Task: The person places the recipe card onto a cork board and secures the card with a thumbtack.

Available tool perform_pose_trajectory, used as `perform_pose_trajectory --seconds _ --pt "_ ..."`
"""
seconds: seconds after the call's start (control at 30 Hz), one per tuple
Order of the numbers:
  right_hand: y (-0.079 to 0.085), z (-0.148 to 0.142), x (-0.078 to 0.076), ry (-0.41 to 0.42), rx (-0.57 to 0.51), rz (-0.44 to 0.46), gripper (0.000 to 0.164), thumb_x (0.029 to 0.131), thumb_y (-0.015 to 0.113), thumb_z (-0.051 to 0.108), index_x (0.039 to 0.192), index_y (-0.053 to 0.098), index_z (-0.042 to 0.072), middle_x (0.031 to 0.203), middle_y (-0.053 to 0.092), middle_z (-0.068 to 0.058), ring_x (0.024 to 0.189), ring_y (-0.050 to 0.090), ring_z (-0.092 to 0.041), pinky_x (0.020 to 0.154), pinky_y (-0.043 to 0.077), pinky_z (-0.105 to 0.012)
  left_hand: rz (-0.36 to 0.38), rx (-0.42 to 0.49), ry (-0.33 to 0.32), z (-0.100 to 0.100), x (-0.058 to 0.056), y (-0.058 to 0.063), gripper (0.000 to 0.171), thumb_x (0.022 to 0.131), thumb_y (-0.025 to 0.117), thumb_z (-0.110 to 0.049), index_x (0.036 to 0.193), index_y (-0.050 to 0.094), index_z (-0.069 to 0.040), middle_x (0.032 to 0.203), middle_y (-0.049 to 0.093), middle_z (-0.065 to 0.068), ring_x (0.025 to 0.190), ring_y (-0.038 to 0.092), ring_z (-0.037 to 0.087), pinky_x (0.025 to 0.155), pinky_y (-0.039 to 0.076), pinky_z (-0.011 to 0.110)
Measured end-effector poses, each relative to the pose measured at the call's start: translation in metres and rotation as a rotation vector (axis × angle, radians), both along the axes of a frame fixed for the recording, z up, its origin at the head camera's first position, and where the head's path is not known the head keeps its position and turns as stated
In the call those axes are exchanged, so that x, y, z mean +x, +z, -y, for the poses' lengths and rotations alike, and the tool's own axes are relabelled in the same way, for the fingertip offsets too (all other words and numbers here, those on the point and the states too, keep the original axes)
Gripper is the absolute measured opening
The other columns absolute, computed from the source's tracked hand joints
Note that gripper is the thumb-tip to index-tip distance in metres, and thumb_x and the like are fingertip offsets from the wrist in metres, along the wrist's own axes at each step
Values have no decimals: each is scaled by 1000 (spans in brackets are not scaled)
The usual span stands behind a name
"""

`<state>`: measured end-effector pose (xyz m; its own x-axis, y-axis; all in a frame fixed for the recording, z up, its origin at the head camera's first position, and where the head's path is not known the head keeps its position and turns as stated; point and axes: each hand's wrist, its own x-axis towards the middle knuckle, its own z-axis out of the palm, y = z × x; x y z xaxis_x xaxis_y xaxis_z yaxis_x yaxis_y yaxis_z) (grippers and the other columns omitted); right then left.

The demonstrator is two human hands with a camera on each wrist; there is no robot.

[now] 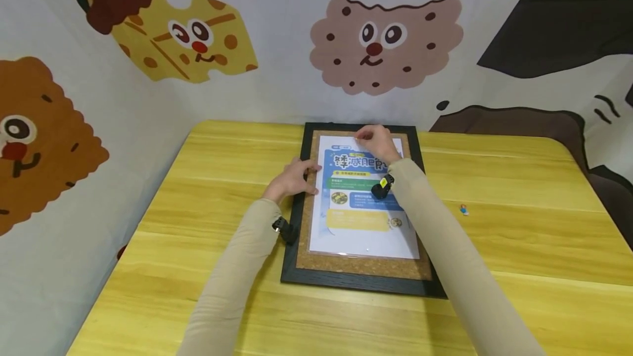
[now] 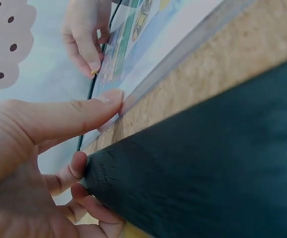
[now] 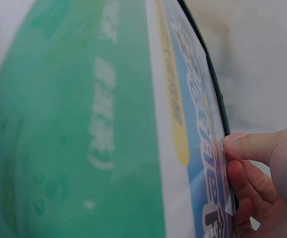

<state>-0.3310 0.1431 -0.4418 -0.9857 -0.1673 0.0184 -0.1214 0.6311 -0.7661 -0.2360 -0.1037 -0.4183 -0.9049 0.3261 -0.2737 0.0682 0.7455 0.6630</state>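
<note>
A black-framed corkboard (image 1: 364, 284) lies on the table with a printed, glossy-edged sheet (image 1: 341, 242) over its cork. At the board's left side, my left hand (image 1: 292, 179) grips across the frame. Its thumb (image 2: 96, 111) presses on the sheet's edge while the other fingers curl against the frame's outer side. My right hand (image 1: 377, 142) is at the sheet's top edge, its thumb and fingertips pinching a small yellow pin (image 2: 94, 73). In the right wrist view, the right hand's fingertips (image 3: 235, 168) are right at the far edge of the sheet, and the pin is hidden.
Several tiny coloured pins (image 1: 464, 210) lie on the wooden table (image 1: 534, 224) to the right of the board. A cloth backdrop (image 1: 282, 70) with cartoon food prints hangs behind the table and along its left side.
</note>
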Motion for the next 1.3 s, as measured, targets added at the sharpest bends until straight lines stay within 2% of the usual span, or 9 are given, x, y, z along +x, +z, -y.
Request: perform_pose_trajectory --seconds 0.13,0.4,0.8,1.0,1.13,1.3 --pt "-1 1 -1 6 25 -4 17 93 64 6 109 69 4 108 64 -11 100 55 -25 91 42 -42 1 -15 23 -2 2 0 62 79 80 -10 136 56 -12 131 40 18 115 35 34 95 37 49" --pt "-1 1 -1 9 47 -24 17 93 63 4 109 68 3 108 64 -13 100 56 -26 91 43 -42 10 -39 71 -4 3 -1 63 80 80 -13 138 55 -18 144 25 19 120 27 35 96 37 53" --pt "-2 2 -1 5 41 -42 15 92 65 5 106 70 3 105 66 -13 98 57 -26 90 44 -41 -9 -31 48 -2 3 -2 65 80 80 -14 139 54 -17 144 22 19 122 25 36 97 35 53" --pt "-1 -1 -1 -14 44 -24 16 94 63 8 107 72 3 109 66 -11 101 56 -25 90 43 -41 9 -23 37 -1 2 -3 67 80 80 -15 141 52 -18 146 20 19 123 25 36 97 34 54" --pt "-1 -1 -1 -30 44 -35 16 94 63 7 105 73 3 109 67 -11 102 56 -25 91 43 -41 25 -15 16 0 1 -3 69 80 80 -15 142 51 -18 147 19 19 124 25 37 98 33 55" --pt "0 2 -1 -32 44 -52 15 94 64 8 104 74 3 106 67 -12 101 57 -25 90 43 -40 54 -10 23 0 -1 -3 70 80 80 -14 143 49 -21 148 16 19 126 24 39 99 31 57"
